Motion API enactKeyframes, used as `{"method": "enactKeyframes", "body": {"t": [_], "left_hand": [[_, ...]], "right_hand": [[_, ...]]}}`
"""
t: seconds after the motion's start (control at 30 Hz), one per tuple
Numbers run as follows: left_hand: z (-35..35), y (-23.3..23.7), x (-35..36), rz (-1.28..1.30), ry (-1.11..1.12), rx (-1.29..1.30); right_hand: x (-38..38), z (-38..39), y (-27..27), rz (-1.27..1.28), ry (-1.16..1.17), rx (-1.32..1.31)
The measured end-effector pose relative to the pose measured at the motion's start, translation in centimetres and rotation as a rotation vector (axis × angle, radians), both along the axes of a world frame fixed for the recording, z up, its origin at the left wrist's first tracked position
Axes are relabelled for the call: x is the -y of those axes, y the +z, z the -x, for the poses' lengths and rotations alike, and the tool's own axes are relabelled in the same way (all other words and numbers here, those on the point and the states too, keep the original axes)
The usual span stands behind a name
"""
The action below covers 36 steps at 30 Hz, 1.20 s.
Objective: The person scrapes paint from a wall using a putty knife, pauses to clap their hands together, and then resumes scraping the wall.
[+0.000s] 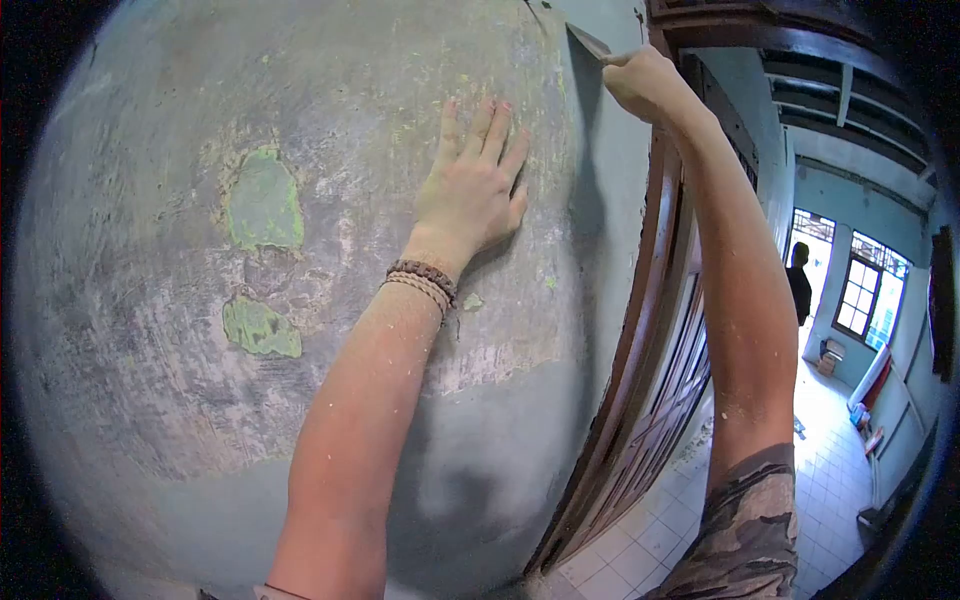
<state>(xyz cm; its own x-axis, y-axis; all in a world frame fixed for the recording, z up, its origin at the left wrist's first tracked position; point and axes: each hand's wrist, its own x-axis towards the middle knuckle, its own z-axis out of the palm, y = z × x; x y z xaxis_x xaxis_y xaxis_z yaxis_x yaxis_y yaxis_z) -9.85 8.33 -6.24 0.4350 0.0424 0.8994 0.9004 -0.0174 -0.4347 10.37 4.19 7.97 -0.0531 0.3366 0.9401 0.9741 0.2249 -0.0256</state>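
My left hand (470, 195) lies flat on the scraped wall (350, 200), its fingers spread and pointing up, with nothing in it. Up at the right, my right hand (645, 85) is closed around a scraper (588, 41), whose thin blade points up and left toward the wall near its edge. The handle is mostly hidden inside my fist. Bare grey patches cover much of the wall, and two light green paint patches (264, 200) remain left of my left hand. Lower down, smoother grey-green paint (490, 440) covers the surface.
Right of the wall runs a brown wooden door frame (650, 270). Beyond it, a tiled floor (640, 540) leads into a bright room with a window (860, 285). A person in dark clothing (799, 285) stands near the far doorway. Several items lie along the right wall.
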Motion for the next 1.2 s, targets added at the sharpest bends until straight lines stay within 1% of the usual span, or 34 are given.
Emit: {"method": "enactKeyframes", "body": {"t": [0.03,0.07,0.1,0.17,0.23,0.3,0.37,0.4,0.5,0.53,0.63,0.7,0.8,0.9,0.97,1.1,1.13,1.2], "left_hand": [[-0.2,0.0,0.0,0.0,-0.002,-0.004],[-0.2,0.1,-0.1,-0.007,0.007,-0.003],[-0.3,0.2,-0.1,-0.012,0.019,-0.001],[-0.3,0.0,-0.3,-0.012,0.01,0.0],[-0.2,0.2,-0.3,-0.026,0.007,0.008],[-0.4,0.1,-0.2,-0.013,0.024,0.01],[-0.5,0.2,-0.1,-0.006,0.034,0.017],[-0.6,0.3,-0.1,0.003,0.042,0.017],[-0.6,0.1,-0.4,0.004,0.036,0.026],[-0.7,0.0,-0.3,0.007,0.045,0.032],[-1.1,-0.2,0.0,0.004,0.089,0.056],[-1.2,-0.1,-0.2,0.016,0.085,0.054],[-1.2,-0.2,-0.4,-0.017,0.066,0.049],[-1.5,-0.3,-0.1,-0.009,0.104,0.062],[-1.5,-0.3,0.0,-0.013,0.112,0.056],[-1.3,-0.9,0.1,-0.013,0.111,0.05],[-1.3,-0.8,0.0,-0.012,0.118,0.054],[-1.7,-1.1,-0.1,-0.049,0.075,0.056]], "right_hand": [[0.4,-0.2,-0.3,0.016,-0.03,0.062],[1.0,-0.1,0.1,0.011,-0.03,0.066],[1.6,0.1,0.7,0.036,-0.139,0.188],[1.6,0.0,0.6,0.079,-0.238,0.307],[1.2,-0.1,1.2,0.012,-0.122,0.152],[0.2,-1.4,0.2,0.037,-0.13,0.296],[0.3,-1.8,-0.8,0.003,-0.015,0.2],[-0.1,-1.8,0.2,0.003,-0.081,0.172],[0.4,-1.2,1.9,0.054,-0.047,0.186],[0.1,-1.5,1.7,-0.062,-0.019,0.235],[-0.5,-2.9,-0.1,-0.043,0.005,0.253],[-1.2,-3.5,0.7,-0.011,0.064,0.206],[-1.4,-3.7,1.7,-0.056,0.106,0.222],[-2.2,-4.2,-3.0,-0.046,0.175,0.178],[-1.9,-4.6,-7.9,-0.055,0.282,0.071],[-1.0,-4.6,-17.1,0.03,0.2,0.13],[-0.9,-4.6,-18.4,0.03,0.208,0.135],[-0.8,-4.8,-20.3,0.124,0.25,0.09]]}}
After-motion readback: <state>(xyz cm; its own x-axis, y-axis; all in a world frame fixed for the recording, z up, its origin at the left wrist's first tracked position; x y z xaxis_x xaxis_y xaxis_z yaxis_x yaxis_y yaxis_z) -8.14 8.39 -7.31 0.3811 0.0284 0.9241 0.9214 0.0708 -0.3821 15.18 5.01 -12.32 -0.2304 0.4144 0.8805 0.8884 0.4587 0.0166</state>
